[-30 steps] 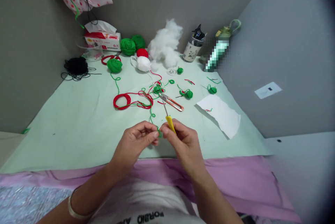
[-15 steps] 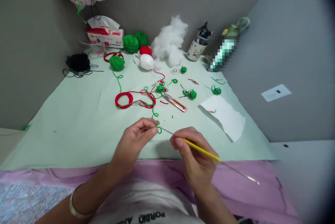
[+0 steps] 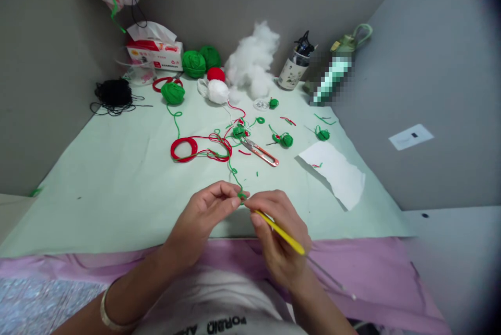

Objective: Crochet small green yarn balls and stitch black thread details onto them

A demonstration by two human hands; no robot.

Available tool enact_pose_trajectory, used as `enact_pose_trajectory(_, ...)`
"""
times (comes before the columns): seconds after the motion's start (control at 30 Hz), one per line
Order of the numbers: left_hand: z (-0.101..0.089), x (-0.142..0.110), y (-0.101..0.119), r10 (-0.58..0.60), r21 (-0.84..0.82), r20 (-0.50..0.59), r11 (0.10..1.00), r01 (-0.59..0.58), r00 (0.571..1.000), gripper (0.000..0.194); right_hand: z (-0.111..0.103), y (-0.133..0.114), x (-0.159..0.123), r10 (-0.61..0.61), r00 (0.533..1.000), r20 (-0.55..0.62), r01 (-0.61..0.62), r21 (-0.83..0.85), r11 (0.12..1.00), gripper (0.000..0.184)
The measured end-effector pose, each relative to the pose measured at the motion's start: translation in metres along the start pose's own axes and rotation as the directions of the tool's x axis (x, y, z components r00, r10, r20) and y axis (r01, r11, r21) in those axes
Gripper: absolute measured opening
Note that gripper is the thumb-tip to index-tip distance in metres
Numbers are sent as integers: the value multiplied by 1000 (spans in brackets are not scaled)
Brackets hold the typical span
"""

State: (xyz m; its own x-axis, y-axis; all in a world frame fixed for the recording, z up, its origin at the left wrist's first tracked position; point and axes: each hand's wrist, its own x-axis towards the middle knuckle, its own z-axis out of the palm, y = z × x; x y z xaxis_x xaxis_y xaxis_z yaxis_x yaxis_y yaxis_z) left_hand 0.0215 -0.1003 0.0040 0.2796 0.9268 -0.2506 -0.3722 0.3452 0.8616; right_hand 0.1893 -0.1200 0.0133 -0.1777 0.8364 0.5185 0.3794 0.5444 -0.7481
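Between thumb and fingers, my left hand (image 3: 209,215) pinches a small loop of green yarn (image 3: 241,195). A strand of this yarn runs up from it to the tangle on the table. My right hand (image 3: 279,230) grips a crochet hook (image 3: 284,236) with a yellow handle, held like a pen. The hook's front tip meets the loop at my left fingertips and is mostly hidden there. Its thin metal rear end sticks out below my right hand. Beyond the hands lie a coil of red yarn (image 3: 183,149) and orange-handled thread snips (image 3: 261,154).
Green yarn balls (image 3: 194,64), a white yarn ball (image 3: 217,92) and fluffy stuffing (image 3: 252,61) stand at the back. Small green crocheted pieces (image 3: 286,140) and torn paper (image 3: 332,174) lie to the right. Black yarn (image 3: 114,94) sits back left, near a tissue box (image 3: 154,53).
My right hand has moved left, bringing the hook's tip into the green loop. The hands are now closer together, and the yarn strand hangs straighter.
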Motion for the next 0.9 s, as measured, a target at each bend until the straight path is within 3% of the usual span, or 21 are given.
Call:
enact_pose_trajectory(0.3,0,-2,8,14,-9,15,1000,-14,1000,14,-1,5,8,265,963,-48,-233,349,908,20)
enact_pose_trajectory(0.53,-1,-2,9,-42,-105,80,993,50,996,16,-3,11,13,397,911,115,-374,638,673,20)
enact_pose_trajectory(0.7,-3,-2,10,-119,-150,133,979,139,984,15,-3,9,16,498,852,163,-445,727,523,14)
enact_pose_trajectory(0.8,-2,-2,10,-114,-132,138,982,132,984,15,-2,9,13,506,845,172,-454,730,511,15)
enact_pose_trajectory(0.9,2,0,9,-63,-69,119,995,72,991,14,-1,10,10,429,892,140,-398,692,602,14)
